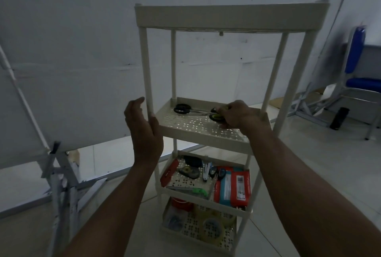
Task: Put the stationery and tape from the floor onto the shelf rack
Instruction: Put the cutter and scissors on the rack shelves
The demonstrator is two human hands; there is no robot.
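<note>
A cream plastic shelf rack [226, 17] with several tiers stands in front of me. On its second tier [198, 133] lie black-handled scissors [182, 109]. My right hand [239, 116] reaches onto that tier, fingers closed on the green-and-black handles of a second pair of scissors [216, 116]. My left hand [144, 129] is beside the front left post, fingers apart, holding nothing. The third tier holds red pouches [240, 186], a tape dispenser [189, 171] and small tools. The bottom tier holds tape rolls [212, 225] and a red roll [181, 204].
A white wall is behind the rack. A folded white metal frame [59, 174] leans at the left. A blue chair [358, 67] and a black object [339, 118] on the tiled floor are at the right.
</note>
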